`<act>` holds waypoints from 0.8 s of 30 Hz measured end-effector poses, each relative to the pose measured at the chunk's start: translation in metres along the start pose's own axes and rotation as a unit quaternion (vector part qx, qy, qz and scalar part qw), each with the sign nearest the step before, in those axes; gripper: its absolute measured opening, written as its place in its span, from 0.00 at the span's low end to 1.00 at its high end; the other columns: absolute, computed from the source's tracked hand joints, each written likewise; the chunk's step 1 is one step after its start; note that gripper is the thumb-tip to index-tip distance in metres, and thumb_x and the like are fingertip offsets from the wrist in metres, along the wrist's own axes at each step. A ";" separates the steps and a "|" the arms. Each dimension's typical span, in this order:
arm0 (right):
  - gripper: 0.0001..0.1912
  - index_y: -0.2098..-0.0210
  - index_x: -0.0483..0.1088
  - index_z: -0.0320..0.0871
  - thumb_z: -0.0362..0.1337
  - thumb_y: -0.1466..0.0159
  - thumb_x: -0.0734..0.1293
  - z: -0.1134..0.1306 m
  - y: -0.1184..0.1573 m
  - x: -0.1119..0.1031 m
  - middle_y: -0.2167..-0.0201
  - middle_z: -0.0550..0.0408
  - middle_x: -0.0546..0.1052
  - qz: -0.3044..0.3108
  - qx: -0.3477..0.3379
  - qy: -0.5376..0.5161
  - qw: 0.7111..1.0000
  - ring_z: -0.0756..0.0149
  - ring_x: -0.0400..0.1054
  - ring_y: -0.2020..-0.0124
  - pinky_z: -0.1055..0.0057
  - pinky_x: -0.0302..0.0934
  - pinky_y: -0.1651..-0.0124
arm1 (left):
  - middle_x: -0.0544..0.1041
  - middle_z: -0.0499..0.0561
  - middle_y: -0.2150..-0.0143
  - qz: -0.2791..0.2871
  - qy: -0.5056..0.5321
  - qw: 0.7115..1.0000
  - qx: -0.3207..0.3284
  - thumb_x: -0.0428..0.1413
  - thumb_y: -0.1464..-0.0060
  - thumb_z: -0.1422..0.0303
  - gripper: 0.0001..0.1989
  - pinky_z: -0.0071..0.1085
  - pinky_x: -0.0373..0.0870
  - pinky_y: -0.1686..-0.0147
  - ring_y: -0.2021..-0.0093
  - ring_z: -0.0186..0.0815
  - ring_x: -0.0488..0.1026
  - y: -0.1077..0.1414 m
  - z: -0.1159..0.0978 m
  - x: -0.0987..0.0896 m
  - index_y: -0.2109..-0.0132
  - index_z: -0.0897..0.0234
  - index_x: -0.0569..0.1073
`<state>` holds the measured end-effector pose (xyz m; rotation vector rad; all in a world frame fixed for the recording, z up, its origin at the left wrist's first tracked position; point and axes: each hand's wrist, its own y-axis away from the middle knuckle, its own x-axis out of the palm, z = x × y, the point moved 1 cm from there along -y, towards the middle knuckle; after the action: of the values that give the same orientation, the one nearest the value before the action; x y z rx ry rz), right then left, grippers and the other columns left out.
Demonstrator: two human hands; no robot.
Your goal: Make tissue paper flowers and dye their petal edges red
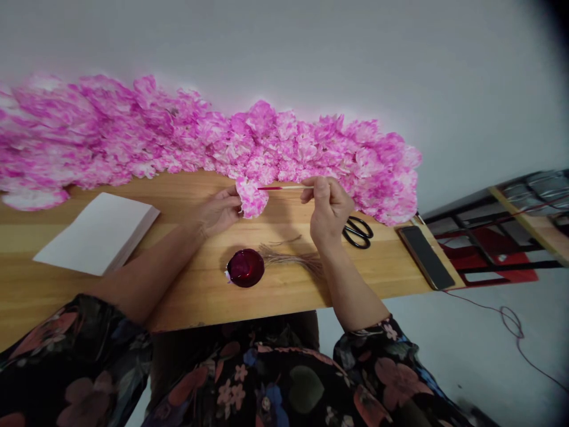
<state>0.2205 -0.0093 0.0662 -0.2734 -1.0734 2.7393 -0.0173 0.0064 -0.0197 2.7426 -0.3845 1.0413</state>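
My left hand point(224, 207) pinches a pink-and-white paper flower point(252, 198) by its left edge, above the wooden table. In my right hand point(329, 204) is a thin stick point(284, 188), pale near my fingers and red towards the tip. That tip meets the upper right part of the flower; whether it is a brush or a plain stick I cannot tell. Below the flower stands a small bowl of dark red liquid point(245, 268). Thin brown stems point(296, 259) lie beside the bowl, partly behind my right forearm.
A long heap of pink flowers point(178, 136) lines the wall behind the table point(200, 302). White paper is stacked point(100, 231) at the left. Black-handled scissors point(358, 232) and a phone point(425, 256) lie at the right. A cable point(511, 320) hangs past the right edge near a rack point(524, 219).
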 end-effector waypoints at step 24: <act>0.25 0.63 0.81 0.48 0.62 0.25 0.68 -0.006 -0.001 0.000 0.75 0.60 0.78 -0.032 0.027 -0.072 0.997 0.71 0.73 0.75 0.70 0.68 0.70 | 0.83 0.48 0.64 -0.007 0.016 1.000 -0.007 0.73 0.53 0.78 0.14 0.30 0.74 0.59 0.65 0.34 0.78 0.002 -0.002 0.003 0.58 0.64 0.82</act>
<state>0.2223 -0.0044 0.0629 -0.0344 -1.0219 2.7608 -0.0172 0.0051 -0.0158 2.7088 -0.3669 1.0732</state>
